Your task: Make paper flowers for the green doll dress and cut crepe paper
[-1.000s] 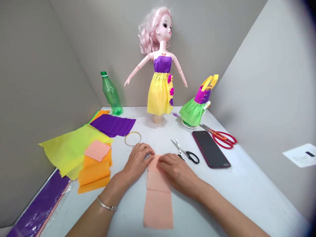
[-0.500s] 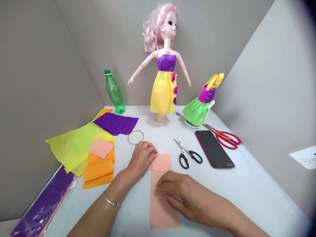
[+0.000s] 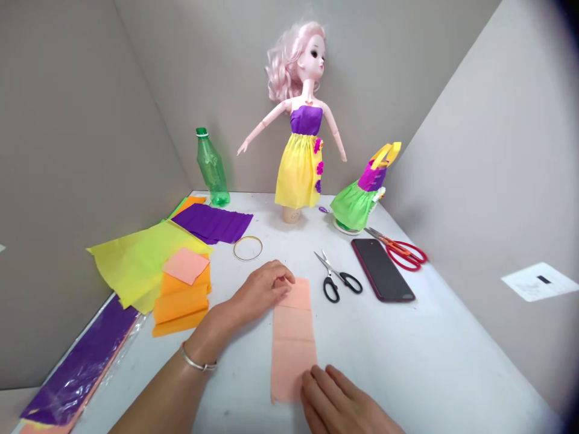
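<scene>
A peach crepe paper strip (image 3: 293, 355) lies lengthwise before me, with creases across it and its far end folded over. At that end's left edge, my left hand (image 3: 262, 292) holds the paper down with bent fingers and thumb close together. My right hand (image 3: 339, 401) rests by the near right edge, its fingers stretched out flat and the tips at the paper's side. Black-handled scissors (image 3: 337, 278) lie partly spread to the right of the strip. Beyond my left hand is a thin gold ring (image 3: 248, 260).
A doll (image 3: 298, 172) in a purple and yellow dress stands at the back, between a green bottle (image 3: 212, 172) and a small green-skirted dress (image 3: 355, 202). A phone (image 3: 382, 271) and red-handled scissors (image 3: 404, 253) lie right. Yellow (image 3: 136, 259), orange (image 3: 183, 310) and purple paper (image 3: 215, 223) lie left.
My right hand has moved from over the strip's middle toward me, to its near right edge, uncovering the creases. My left hand stays at the far end. The view has shifted slightly.
</scene>
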`<state>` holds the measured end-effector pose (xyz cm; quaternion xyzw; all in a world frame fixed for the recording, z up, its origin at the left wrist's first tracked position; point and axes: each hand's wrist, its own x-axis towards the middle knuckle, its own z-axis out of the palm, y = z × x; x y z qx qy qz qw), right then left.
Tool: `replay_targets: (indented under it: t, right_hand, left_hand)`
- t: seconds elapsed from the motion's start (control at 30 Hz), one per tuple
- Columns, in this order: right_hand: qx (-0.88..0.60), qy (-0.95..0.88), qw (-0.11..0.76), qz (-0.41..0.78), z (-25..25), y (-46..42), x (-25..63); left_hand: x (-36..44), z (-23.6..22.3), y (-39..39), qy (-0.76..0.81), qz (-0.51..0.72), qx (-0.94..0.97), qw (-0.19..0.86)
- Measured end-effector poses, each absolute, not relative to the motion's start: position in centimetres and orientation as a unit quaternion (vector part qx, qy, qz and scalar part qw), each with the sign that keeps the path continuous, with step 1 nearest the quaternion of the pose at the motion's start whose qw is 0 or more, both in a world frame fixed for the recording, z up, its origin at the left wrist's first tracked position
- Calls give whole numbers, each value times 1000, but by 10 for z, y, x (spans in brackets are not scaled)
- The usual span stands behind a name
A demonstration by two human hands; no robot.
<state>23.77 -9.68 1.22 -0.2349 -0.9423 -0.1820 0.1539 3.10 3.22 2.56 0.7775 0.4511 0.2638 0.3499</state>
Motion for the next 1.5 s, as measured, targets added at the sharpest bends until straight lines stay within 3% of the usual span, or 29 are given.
replay_targets:
  t: [0.2, 0.63, 1.5]
  right_hand:
    - [-238, -942, 127, -200, 2, -95, 222]
    - [-248, -944, 138, -169, 2, -92, 219]
    - [-262, -933, 170, -181, -4, -92, 217]
  left_hand:
    - [32, 45, 19, 415, 162, 846, 292]
    - [64, 13, 10, 385, 192, 894, 124]
    - [81, 4, 10, 400, 206, 883, 137]
